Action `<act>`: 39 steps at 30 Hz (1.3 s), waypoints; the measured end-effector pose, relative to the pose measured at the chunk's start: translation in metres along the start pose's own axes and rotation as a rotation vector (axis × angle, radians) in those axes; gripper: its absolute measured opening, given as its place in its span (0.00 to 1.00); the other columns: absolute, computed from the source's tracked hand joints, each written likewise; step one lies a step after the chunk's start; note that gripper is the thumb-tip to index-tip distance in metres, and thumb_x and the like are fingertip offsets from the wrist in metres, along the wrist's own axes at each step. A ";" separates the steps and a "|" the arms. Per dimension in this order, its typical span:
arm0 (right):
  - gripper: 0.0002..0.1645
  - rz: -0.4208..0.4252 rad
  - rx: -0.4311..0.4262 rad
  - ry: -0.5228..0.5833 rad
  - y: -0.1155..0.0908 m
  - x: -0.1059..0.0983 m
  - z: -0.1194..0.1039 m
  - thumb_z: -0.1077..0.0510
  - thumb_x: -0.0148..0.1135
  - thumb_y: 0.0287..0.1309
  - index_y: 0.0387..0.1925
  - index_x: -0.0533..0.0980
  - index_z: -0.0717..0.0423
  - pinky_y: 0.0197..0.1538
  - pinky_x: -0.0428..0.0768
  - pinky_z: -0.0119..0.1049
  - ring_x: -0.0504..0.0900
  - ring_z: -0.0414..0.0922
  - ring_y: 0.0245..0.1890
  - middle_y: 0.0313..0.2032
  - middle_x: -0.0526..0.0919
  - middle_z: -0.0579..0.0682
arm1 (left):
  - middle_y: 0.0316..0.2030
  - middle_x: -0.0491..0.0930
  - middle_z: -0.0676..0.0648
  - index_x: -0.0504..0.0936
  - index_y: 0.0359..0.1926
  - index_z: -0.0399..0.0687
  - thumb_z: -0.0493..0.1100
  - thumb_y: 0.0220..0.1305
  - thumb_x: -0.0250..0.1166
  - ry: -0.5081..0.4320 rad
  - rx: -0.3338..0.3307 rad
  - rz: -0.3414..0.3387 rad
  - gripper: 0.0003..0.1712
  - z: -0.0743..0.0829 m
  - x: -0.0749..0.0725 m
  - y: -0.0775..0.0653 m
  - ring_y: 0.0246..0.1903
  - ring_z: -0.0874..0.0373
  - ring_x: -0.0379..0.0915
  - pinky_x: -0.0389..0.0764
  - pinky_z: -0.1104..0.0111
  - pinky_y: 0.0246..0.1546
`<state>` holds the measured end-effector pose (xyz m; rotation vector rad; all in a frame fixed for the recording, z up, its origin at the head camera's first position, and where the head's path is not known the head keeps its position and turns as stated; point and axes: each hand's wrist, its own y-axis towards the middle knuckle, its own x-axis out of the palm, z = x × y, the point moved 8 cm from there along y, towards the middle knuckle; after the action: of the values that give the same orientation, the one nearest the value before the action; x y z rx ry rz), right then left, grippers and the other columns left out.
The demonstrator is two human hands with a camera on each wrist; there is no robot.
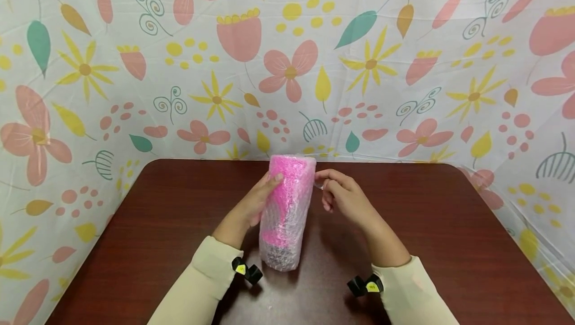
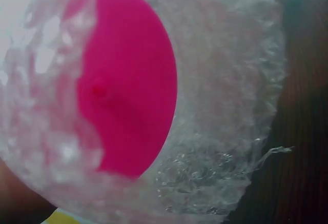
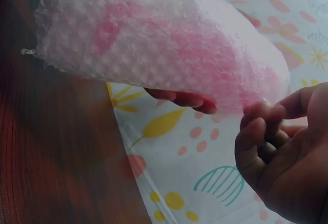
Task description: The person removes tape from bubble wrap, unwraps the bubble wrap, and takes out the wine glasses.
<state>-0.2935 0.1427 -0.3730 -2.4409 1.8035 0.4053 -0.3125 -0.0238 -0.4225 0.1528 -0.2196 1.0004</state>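
A bright pink cylinder-like object wrapped in bubble wrap [image 1: 287,210] is held tilted above the table. My left hand [image 1: 255,200] grips it from the left side, thumb on the front and the other fingers behind it. In the left wrist view, the wrap's near end gapes around a smooth pink round end [image 2: 130,80] with a small nub. At the upper right edge, my right hand [image 1: 343,192] pinches a thin clear bit of the wrap. The right wrist view shows its curled fingers [image 3: 251,147] at the wrap's far end. What the pink object is stays hidden.
A dark reddish-brown wooden table [image 1: 157,245] lies beneath the hands. Behind it hangs a white cloth [image 1: 287,110] printed with flowers and leaves. Each sleeve cuff carries a small black camera mount [image 1: 247,270] with a yellow label.
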 end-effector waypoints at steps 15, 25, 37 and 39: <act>0.11 0.024 0.057 -0.020 0.002 -0.003 0.009 0.57 0.53 0.69 0.44 0.69 0.61 0.25 0.82 0.45 0.81 0.52 0.19 0.24 0.75 0.56 | 0.43 0.75 0.47 0.51 0.72 0.71 0.67 0.64 0.56 0.023 0.023 0.058 0.40 0.003 -0.007 0.003 0.37 0.59 0.77 0.81 0.64 0.39; 0.14 -0.034 0.053 0.000 0.004 0.005 0.010 0.57 0.53 0.69 0.46 0.66 0.65 0.31 0.84 0.50 0.86 0.52 0.26 0.28 0.79 0.64 | 0.47 0.75 0.44 0.54 0.71 0.70 0.72 0.52 0.64 0.065 0.017 0.109 0.49 0.003 -0.008 0.004 0.39 0.57 0.78 0.82 0.63 0.40; 0.13 -0.051 0.067 -0.030 0.003 0.005 0.010 0.53 0.51 0.71 0.46 0.71 0.58 0.28 0.84 0.46 0.81 0.49 0.21 0.26 0.77 0.58 | 0.49 0.73 0.44 0.55 0.71 0.67 0.70 0.56 0.63 0.086 0.038 0.123 0.46 0.005 -0.009 0.004 0.42 0.56 0.76 0.81 0.63 0.42; 0.13 -0.066 0.063 -0.019 0.003 0.005 0.011 0.54 0.51 0.71 0.46 0.71 0.60 0.28 0.84 0.47 0.81 0.49 0.21 0.26 0.78 0.59 | 0.50 0.73 0.44 0.55 0.71 0.66 0.68 0.58 0.63 0.092 0.048 0.120 0.44 0.006 -0.009 0.005 0.43 0.57 0.76 0.81 0.63 0.42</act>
<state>-0.2964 0.1393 -0.3846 -2.4378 1.6966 0.3586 -0.3218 -0.0300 -0.4189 0.1381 -0.1221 1.1297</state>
